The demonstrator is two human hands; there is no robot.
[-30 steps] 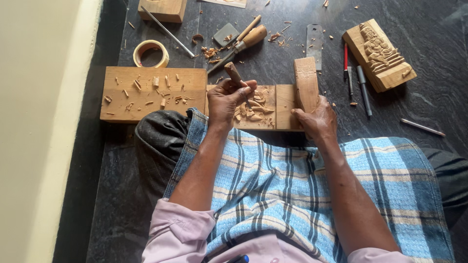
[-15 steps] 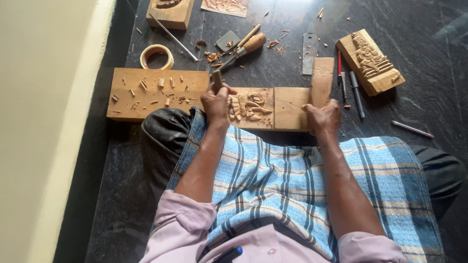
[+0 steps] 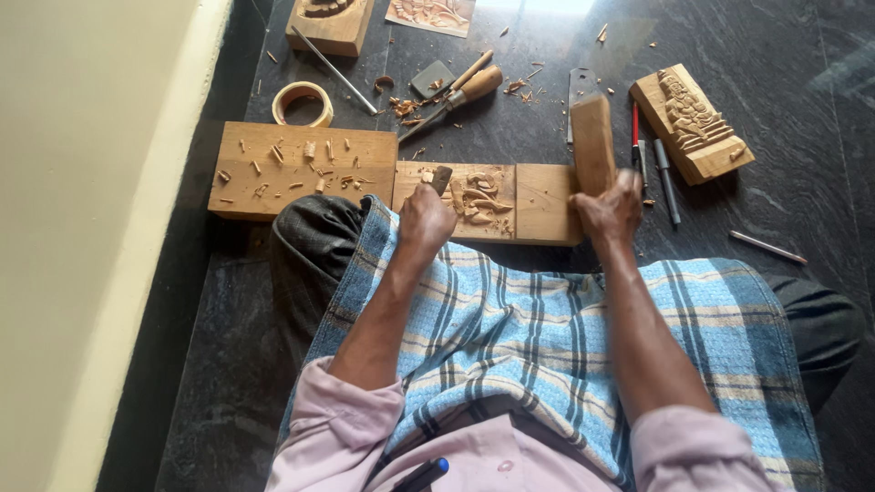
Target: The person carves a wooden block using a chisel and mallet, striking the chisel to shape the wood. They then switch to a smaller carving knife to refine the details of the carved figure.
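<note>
Wood-carving station on a dark stone floor (image 3: 775, 137), seen from above the carver's lap. Left hand (image 3: 427, 217): fingers closed around a chisel (image 3: 440, 178), its blade end set on the carving block (image 3: 488, 202), a pale wooden plank lying across the scene just beyond the knees. Right hand (image 3: 609, 208): clenched on the near end of a wooden mallet (image 3: 592, 144), a plain rectangular billet raised off the right end of the block. Step in hand, by judgement: chip-cutting the relief motif at the block's centre, where curled shavings lie thick; the next move appears to call for the mallet to meet the chisel's butt squarely while the left hand keeps the edge seated (the exact blade angle is hidden by the fingers). Left of the block, touching it end to end: a second board (image 3: 301, 169), scattered with chips. Farther off: a roll of tape (image 3: 303, 103), a thin metal rod (image 3: 335, 58), two wooden-handled chisels (image 3: 460, 89), a small grey sharpening stone (image 3: 430, 78). Far right: a finished figure carving (image 3: 691, 120), with red and dark pens (image 3: 652, 164) between it and the mallet, and a loose pencil (image 3: 767, 247) nearer. Containers: none in view; all tools lie loose on the floor. Lap covered by a blue checked cloth (image 3: 547, 337).
</note>
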